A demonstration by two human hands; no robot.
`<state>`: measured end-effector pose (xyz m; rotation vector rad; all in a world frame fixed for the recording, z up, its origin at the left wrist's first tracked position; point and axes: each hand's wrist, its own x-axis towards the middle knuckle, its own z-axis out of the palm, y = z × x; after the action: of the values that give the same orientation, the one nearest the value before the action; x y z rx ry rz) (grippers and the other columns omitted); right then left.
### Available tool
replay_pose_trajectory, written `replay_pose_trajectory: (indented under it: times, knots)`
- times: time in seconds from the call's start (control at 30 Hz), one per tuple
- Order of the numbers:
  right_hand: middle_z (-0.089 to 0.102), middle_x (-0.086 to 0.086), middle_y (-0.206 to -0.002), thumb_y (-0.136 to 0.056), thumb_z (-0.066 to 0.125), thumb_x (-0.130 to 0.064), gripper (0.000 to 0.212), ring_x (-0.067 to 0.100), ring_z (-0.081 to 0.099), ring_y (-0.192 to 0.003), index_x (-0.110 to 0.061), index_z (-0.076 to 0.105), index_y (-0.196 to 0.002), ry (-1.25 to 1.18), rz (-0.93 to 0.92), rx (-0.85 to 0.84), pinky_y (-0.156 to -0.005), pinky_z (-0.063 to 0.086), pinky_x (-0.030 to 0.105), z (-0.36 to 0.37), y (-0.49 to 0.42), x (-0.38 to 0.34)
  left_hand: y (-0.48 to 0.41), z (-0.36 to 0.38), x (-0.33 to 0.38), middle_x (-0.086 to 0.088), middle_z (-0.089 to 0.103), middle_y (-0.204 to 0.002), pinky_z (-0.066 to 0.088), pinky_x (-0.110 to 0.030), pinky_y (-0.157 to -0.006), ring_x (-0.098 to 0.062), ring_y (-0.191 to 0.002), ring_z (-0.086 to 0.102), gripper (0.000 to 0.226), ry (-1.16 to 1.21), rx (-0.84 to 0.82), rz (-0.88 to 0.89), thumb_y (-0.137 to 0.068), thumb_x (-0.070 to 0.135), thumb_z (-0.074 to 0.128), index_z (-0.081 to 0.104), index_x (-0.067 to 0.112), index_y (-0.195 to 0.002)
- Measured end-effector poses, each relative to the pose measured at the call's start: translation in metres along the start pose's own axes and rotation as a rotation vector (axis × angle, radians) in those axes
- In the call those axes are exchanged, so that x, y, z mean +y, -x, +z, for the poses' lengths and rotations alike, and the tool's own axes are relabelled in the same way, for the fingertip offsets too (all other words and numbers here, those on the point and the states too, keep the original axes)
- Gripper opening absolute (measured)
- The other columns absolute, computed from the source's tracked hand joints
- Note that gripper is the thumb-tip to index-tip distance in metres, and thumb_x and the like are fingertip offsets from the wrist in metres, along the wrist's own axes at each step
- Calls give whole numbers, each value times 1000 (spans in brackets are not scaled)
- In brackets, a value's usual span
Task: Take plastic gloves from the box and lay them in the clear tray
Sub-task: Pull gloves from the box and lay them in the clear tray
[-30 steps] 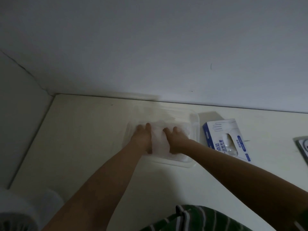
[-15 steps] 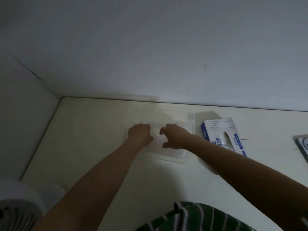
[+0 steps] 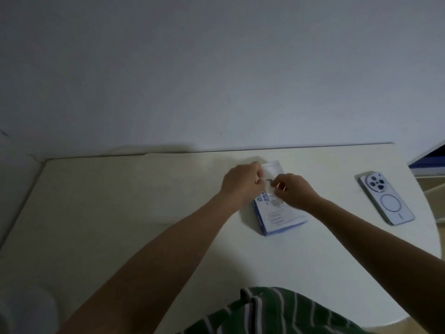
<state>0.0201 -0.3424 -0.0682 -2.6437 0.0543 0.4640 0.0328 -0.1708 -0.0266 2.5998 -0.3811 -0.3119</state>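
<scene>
The white and blue glove box lies flat on the pale table, right of centre. Both of my hands are over its far half. My left hand has curled fingers and pinches a thin clear plastic glove at the box opening. From the other side, my right hand pinches the same glove. The glove is crumpled between the two hands, just above the box. I cannot make out the clear tray in this view.
A phone in a clear case lies face down to the right of the box. A blue and white object pokes in at the right edge. The table meets the wall behind and curves off at the right.
Both hands left the clear tray and moved right to the glove box, where they now pinch a glove. The view has swung right, so the phone shows fully.
</scene>
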Motion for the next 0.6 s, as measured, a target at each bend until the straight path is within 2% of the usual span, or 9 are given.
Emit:
replay_pose_trajectory:
  times: [0.1,0.2,0.27,0.4,0.5,0.6]
  knots:
    - [56,10,-117,-94,51,-18,32,24,59,-94,-20,62,-124,75,-5,-70,-82,49,28,16,11,15,-4,31,12,-4,64,-111,52,-36,-82,-23,-95,62,35,-34,-165,-28,-93,32,57,48,20,-124]
    - [56,7,-110,-95,47,-21,29,24,60,-91,-20,67,-116,118,-18,-8,-76,45,25,30,12,17,-4,54,7,-8,58,-123,51,-38,-86,-26,-104,61,55,-54,-246,-88,-91,36,60,35,17,-137]
    - [59,3,-98,-96,49,-26,26,19,58,-80,-18,72,-105,115,1,26,-68,42,24,34,11,17,-5,63,2,-9,54,-126,51,-41,-87,-28,-106,59,64,-32,-258,-129,-88,41,63,31,14,-137]
    - [68,-1,-86,-90,62,-28,13,15,63,-75,-19,72,-87,-6,61,29,-65,51,25,35,7,15,-6,69,0,-7,47,-131,50,-43,-88,-27,-109,57,77,-51,-299,-162,-80,43,72,29,13,-136]
    - [69,0,-86,-89,63,-22,10,15,63,-75,-18,70,-85,-96,63,35,-65,49,23,31,1,18,-5,73,-1,-5,44,-131,52,-40,-86,-25,-108,58,81,-102,-297,-160,-75,39,79,29,14,-134]
    - [65,1,-90,-87,67,-18,6,16,61,-79,-15,70,-82,-235,-15,40,-70,50,24,24,-2,24,-6,74,0,-5,46,-128,52,-40,-85,-25,-106,59,78,-116,-288,-157,-75,39,79,31,14,-130]
